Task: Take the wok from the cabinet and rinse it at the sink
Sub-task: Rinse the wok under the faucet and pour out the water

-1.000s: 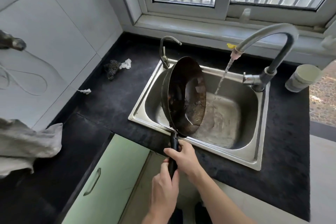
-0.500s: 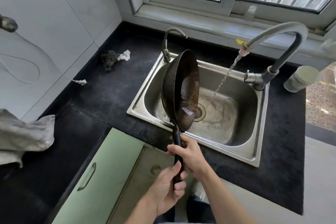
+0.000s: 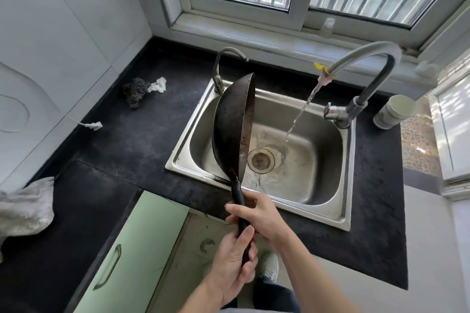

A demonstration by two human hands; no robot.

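Both hands, left hand (image 3: 235, 259) and right hand (image 3: 259, 213), grip closed on the handle; the round dark wok (image 3: 232, 124) now stands edge-on over the steel sink (image 3: 300, 201), more turned than before.

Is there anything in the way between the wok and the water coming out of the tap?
Nothing visible is. The wok is held on edge over the left part of the sink by both hands on its handle. The water stream falls to its right, with only open basin between them.
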